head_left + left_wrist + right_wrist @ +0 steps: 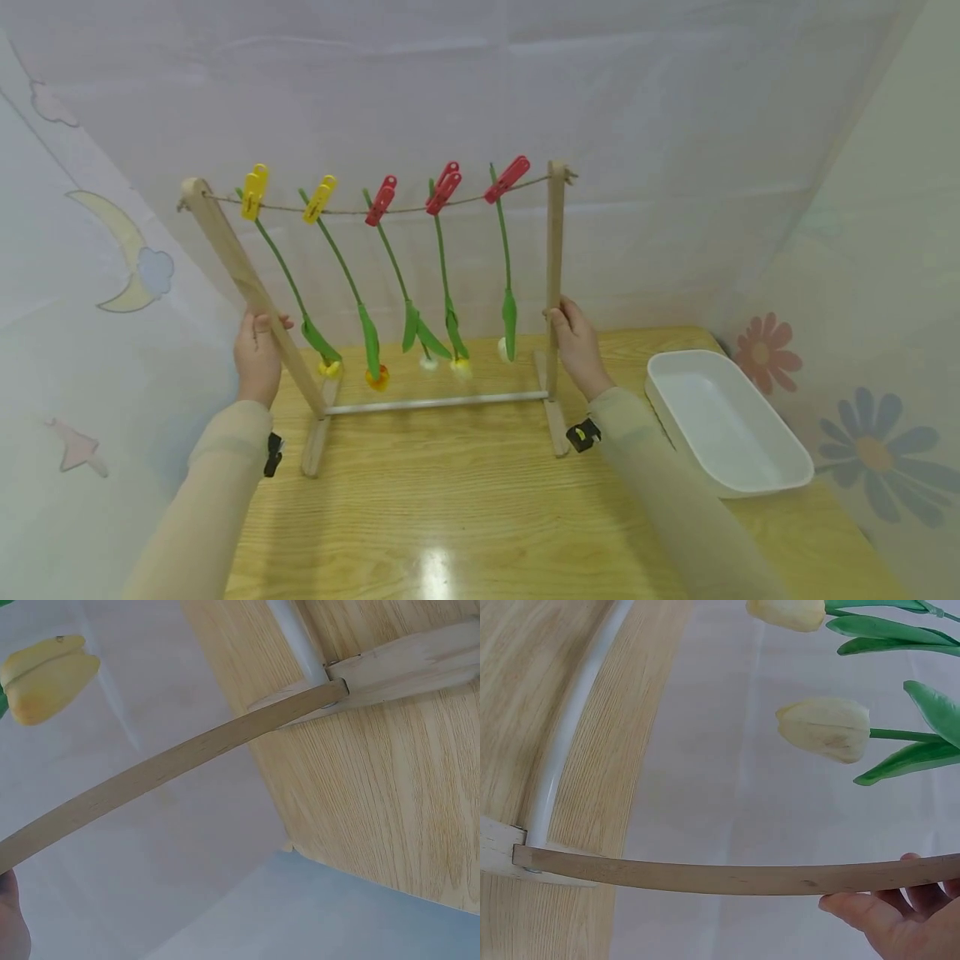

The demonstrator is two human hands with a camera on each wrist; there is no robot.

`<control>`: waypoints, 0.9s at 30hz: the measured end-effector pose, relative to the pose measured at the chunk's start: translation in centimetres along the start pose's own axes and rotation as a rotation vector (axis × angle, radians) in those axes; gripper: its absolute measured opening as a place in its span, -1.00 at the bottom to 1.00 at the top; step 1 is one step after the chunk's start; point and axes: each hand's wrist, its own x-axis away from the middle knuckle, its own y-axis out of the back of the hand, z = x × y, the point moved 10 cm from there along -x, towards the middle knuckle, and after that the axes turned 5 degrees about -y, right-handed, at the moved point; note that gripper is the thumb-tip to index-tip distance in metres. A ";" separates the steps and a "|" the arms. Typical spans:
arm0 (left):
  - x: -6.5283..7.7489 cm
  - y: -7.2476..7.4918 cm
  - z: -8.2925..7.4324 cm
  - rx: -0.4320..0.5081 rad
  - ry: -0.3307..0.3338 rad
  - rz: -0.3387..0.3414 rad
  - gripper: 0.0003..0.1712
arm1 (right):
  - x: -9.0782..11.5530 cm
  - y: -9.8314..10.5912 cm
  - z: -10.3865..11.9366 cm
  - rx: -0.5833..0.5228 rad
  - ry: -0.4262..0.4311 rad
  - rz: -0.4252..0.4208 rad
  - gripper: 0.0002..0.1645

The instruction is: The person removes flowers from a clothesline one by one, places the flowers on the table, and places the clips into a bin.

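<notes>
A wooden drying rack (556, 242) stands on the table, its two posts joined by a twine line (408, 210) above and a white rod (442, 403) below. Artificial tulips (378, 379) hang upside down from the twine, held by two yellow clothespins (320, 200) and several red clothespins (381, 201). My left hand (258, 357) grips the left post, which leans outward in the head view. On the other side, my right hand (581, 346) holds the right post, thumb and fingers on opposite sides of the wood (727, 879). A pale tulip (826, 729) hangs closest to it.
To the right of the rack, a white plastic tub (731, 425) sits on the wooden table (450, 517). Pale fabric (420, 92) with printed flowers and a moon surrounds the table's back and sides. The rack's feet (557, 429) rest on the tabletop.
</notes>
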 end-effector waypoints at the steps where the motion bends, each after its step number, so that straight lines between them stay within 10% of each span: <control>1: 0.0 0.0 0.0 -0.004 0.004 -0.002 -0.61 | 0.0 -0.1 0.1 -0.009 -0.005 0.008 -0.45; 12: -0.1 0.0 0.5 -0.004 0.022 -0.009 -0.66 | 2.0 0.0 3.5 0.005 -0.024 0.032 -0.50; 27: 0.8 -0.1 -2.3 0.035 0.027 -0.001 -0.70 | 0.0 0.2 -0.1 0.002 0.015 0.015 -0.43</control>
